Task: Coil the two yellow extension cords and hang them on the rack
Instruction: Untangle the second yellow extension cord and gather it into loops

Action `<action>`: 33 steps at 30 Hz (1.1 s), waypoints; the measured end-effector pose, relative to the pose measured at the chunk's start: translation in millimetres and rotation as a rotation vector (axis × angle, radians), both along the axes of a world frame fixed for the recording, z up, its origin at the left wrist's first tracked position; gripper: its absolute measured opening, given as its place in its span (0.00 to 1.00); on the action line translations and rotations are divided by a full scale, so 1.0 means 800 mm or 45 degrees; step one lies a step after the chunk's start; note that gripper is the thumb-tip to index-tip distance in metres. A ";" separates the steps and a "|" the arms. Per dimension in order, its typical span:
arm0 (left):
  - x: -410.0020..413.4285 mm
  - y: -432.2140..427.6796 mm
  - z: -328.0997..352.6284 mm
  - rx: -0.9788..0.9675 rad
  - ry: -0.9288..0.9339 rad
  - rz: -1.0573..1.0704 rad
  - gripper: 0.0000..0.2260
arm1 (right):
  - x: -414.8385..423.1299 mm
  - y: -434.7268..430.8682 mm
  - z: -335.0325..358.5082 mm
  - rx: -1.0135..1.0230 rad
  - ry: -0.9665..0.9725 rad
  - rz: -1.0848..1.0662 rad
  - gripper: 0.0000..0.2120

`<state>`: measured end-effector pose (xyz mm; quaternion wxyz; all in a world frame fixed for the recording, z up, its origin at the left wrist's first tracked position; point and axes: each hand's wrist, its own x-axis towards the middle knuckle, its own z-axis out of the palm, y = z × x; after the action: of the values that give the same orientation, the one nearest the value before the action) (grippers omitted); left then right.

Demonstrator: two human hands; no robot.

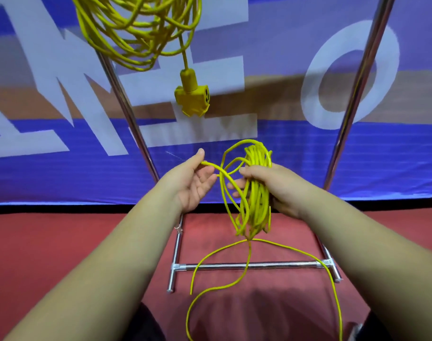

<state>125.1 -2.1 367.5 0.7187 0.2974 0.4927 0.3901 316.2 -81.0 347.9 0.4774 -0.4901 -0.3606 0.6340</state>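
My right hand fingers wrapped round second cord coil, mid-frame; left hand pinches loose strand beside it. First cord hangs upper left on rack. Should feed tail in even loops, keep bundle tight.

1 yellow cord coiled, hanging by rack; 2nd cord part-coiled, tail trailing on floor.

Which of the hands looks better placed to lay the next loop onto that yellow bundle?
Left. The left hand pinches the loose strand beside the coil, while the right hand is fully occupied gripping that coil.
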 end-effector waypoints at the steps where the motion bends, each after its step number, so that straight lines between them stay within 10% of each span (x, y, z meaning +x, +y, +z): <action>1: -0.008 0.000 -0.004 -0.023 -0.048 0.052 0.12 | -0.003 -0.001 0.001 -0.006 0.019 0.034 0.06; 8: -0.023 -0.011 -0.017 -0.082 -0.236 -0.025 0.10 | -0.019 0.002 -0.005 -0.088 0.021 -0.027 0.05; 16: -0.031 -0.052 -0.073 0.347 1.201 -1.050 0.08 | -0.007 0.020 -0.001 -0.092 0.212 -0.409 0.09; 19: -0.018 -0.066 -0.103 0.670 1.314 -1.232 0.13 | 0.001 0.025 0.001 -0.072 0.243 -0.474 0.07; 24: 0.001 -0.064 -0.121 0.950 1.303 -0.912 0.04 | 0.006 0.030 -0.002 -0.089 0.319 -0.485 0.06; 33: -0.030 -0.030 -0.082 0.159 0.621 0.038 0.07 | 0.019 0.037 -0.020 -0.172 0.139 -0.640 0.03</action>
<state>100.8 -26.5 301.6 0.5529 0.4191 0.6310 0.3472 331.7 -51.7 331.5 0.6047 -0.5603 -0.1580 0.5435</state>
